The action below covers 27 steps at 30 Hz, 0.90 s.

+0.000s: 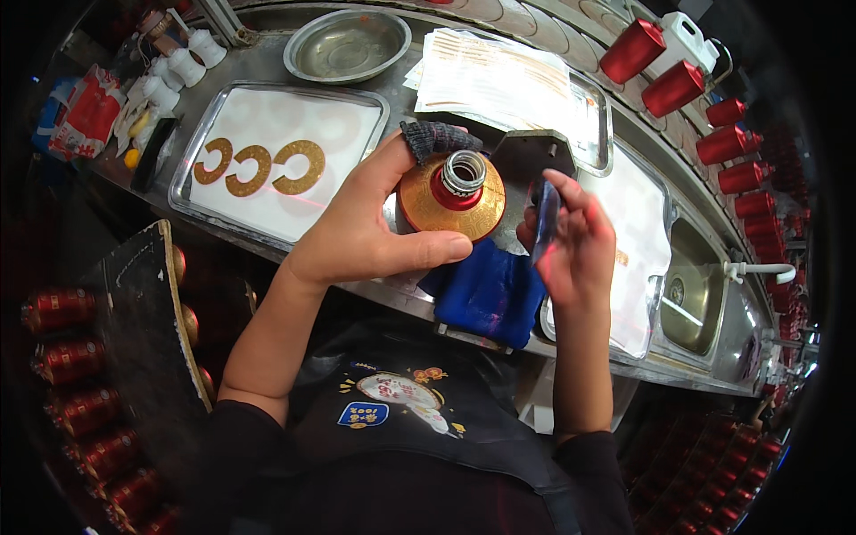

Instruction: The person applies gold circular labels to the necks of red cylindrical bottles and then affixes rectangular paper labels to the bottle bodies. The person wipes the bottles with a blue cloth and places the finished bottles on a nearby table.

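My left hand (357,234) is wrapped round a red bottle with a gold patterned shoulder (417,198). Its open threaded silver neck points up toward me, and the body below is hidden. Dark grey knitted fabric (435,139) covers finger ends of this hand at the bottle's far side. Just right of the bottle, my right hand (581,239) is raised, gripping a thin, flat, dark blue piece (547,218) between thumb and fingers. The piece is apart from the bottle. On a white-lined tray (294,234) to the left lie gold C-shaped decals (299,168).
A blue cloth (495,299) hangs at the bench's front edge, below a dark metal plate (526,153). Behind are a steel bowl (348,73) and stacked paper sheets (490,80). A sink (691,308) is at right. Red bottles (633,51) line the conveyor; more stand lower left.
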Available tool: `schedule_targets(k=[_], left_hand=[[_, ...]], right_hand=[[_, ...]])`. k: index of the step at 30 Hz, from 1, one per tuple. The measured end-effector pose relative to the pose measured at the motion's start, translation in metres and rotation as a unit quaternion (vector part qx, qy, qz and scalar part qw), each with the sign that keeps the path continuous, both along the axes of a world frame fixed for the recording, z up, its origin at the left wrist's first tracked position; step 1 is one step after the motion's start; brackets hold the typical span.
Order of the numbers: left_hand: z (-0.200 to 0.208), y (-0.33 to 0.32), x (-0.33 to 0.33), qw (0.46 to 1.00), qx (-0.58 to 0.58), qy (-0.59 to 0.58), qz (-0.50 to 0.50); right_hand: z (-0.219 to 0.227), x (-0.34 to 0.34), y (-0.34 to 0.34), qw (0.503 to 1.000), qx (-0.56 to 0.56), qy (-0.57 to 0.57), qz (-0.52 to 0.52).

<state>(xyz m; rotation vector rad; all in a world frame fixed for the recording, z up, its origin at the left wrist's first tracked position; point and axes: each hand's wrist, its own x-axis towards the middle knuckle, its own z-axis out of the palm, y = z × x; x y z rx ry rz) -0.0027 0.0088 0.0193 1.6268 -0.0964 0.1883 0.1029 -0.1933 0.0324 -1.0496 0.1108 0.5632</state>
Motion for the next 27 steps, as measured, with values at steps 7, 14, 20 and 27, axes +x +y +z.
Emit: schedule_targets(k=[7,14,20,27], left_hand=[[-0.009,0.006,-0.001,0.999,0.031,-0.018,-0.008],[-0.005,0.004,-0.002,1.0,0.0,-0.015,-0.012],[-0.005,0.006,-0.001,0.999,0.027,-0.029,-0.014],[-0.004,0.007,-0.001,0.999,0.022,-0.033,-0.02]], right_hand=[[0.01,-0.044,-0.009,0.872,-0.244,-0.419,0.061],[0.014,0.008,0.01,0.854,-0.229,-0.467,0.025],[0.008,-0.02,0.011,0.838,-0.305,-0.451,-0.034],[0.001,-0.003,-0.007,0.821,-0.207,-0.532,0.002]])
